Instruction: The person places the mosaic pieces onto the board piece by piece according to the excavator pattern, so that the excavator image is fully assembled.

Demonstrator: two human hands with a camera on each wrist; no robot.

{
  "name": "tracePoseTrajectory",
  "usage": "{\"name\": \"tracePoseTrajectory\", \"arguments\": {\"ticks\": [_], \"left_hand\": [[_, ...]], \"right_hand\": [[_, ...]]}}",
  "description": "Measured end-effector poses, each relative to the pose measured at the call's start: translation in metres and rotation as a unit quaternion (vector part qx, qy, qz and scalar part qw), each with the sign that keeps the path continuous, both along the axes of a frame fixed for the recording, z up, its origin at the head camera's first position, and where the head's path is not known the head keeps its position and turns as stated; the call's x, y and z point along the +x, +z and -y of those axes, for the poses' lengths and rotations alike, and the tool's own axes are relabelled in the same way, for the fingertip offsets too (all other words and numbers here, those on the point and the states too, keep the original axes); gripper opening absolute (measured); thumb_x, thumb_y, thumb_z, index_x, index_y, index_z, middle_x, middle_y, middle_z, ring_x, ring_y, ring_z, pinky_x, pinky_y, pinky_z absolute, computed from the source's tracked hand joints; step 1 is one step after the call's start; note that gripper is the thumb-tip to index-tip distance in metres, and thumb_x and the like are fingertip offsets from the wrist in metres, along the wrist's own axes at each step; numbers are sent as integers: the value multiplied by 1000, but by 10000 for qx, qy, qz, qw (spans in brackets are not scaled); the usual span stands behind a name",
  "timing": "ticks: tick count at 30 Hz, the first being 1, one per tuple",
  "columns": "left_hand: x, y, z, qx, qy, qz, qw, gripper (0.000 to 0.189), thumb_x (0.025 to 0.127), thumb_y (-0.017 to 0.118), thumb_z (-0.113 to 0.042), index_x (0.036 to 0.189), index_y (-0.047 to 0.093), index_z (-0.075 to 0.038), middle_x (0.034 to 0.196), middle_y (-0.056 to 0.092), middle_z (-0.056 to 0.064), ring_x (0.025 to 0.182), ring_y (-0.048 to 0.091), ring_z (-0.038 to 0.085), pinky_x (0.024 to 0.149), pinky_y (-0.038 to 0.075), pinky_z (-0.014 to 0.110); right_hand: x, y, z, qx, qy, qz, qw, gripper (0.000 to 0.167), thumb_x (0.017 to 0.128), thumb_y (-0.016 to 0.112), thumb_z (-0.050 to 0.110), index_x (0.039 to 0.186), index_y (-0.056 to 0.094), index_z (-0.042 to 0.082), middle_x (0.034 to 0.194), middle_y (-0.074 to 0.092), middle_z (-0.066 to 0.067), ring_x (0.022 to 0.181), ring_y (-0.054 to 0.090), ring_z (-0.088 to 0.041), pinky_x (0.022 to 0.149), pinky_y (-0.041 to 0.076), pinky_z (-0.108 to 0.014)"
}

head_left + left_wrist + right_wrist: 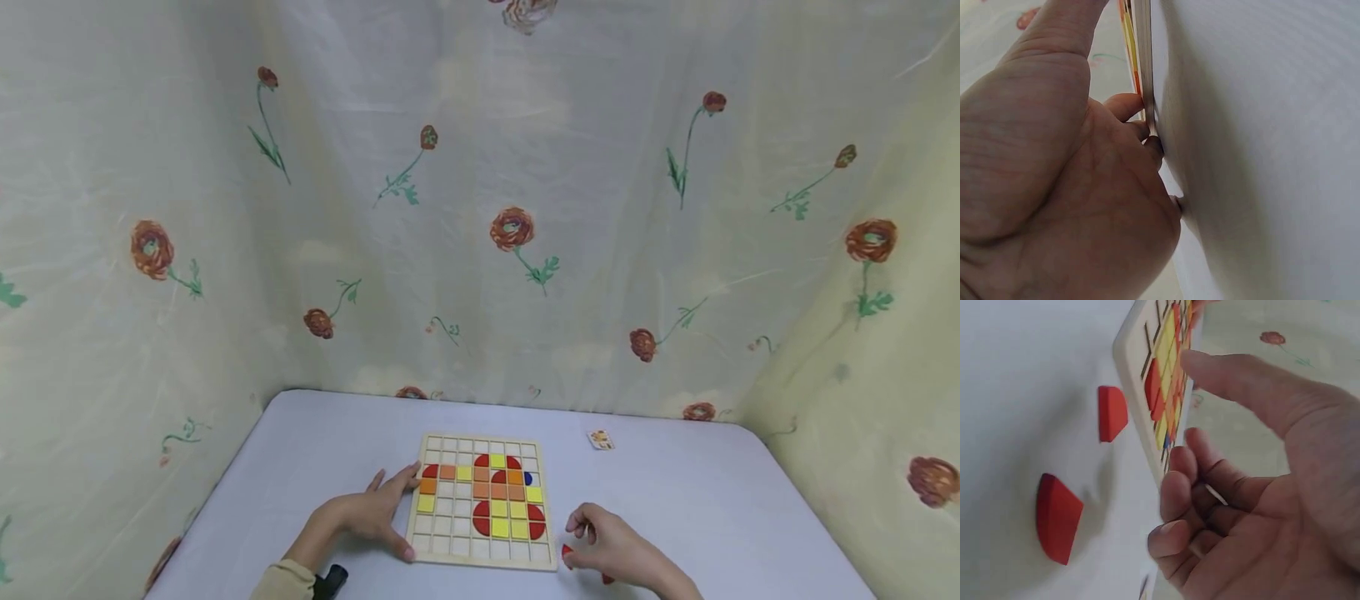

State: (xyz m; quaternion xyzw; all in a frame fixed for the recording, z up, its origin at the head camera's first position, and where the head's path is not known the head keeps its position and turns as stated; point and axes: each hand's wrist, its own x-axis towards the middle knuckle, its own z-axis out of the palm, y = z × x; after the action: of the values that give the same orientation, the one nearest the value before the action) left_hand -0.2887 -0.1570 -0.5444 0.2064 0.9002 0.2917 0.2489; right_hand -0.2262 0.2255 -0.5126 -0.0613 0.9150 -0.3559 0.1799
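Note:
A wooden grid board lies on the table, partly filled with yellow and orange squares, red quarter-circle pieces and one blue piece. At its left side my left hand rests spread, thumb by the near corner and fingertips along the edge. Off the board's near right corner, my right hand hovers with thumb and loosely bent fingers apart, holding nothing. Two loose red quarter-circle pieces lie on the table under it, one close beside the board and the other red piece farther out.
A small printed card lies on the white table beyond the board's far right corner. Curtains with a flower print enclose the table at the back and sides. A black object shows at my left wrist.

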Motion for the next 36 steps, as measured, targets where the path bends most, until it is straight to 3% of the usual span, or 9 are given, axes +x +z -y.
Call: {"name": "tracePoseTrajectory", "arguments": {"ticks": [4,9,18,24,30,36], "left_hand": [[1,0,1,18,-50,38,10000,133,62,87,-50,155,0,-9,156,33,5,151,8,28,121,-8,54],[3,2,0,76,-63,46,9999,132,63,87,-48,154,1,-7,156,34,5,151,9,29,121,-7,54],[1,0,-1,-14,-14,-11,10000,133,61,87,-49,154,2,-9,156,35,4,151,9,29,121,-6,54],[1,-1,0,17,-61,-57,10000,133,61,88,-48,154,2,-8,155,35,4,150,10,30,121,-6,55],[0,-3,0,-12,-39,-30,10000,133,60,87,-51,154,3,-9,155,35,5,150,10,30,122,-6,54],[-3,-1,-1,-83,-40,-41,9999,132,61,87,-51,154,3,-9,155,36,6,150,12,29,122,-6,54]], "right_hand": [[0,-11,-1,280,-13,127,9995,34,75,82,23,94,59,8,79,55,-3,74,50,-15,61,42,-25],[3,-19,3,72,89,157,9998,23,79,78,13,91,60,6,77,55,-3,73,50,-15,62,42,-23],[-3,-17,-1,249,442,-18,9987,14,79,73,3,89,65,8,74,56,-1,69,51,-15,57,42,-23],[-5,-13,7,93,423,-373,9984,13,80,74,10,90,66,8,75,57,0,69,51,-13,55,42,-21],[-6,0,48,-212,709,-952,9927,17,80,76,18,93,68,10,83,61,3,72,52,-10,56,43,-19],[-13,-5,112,-510,1066,-1100,9869,16,82,77,22,93,71,12,82,62,7,71,53,-5,59,45,-16]]}}
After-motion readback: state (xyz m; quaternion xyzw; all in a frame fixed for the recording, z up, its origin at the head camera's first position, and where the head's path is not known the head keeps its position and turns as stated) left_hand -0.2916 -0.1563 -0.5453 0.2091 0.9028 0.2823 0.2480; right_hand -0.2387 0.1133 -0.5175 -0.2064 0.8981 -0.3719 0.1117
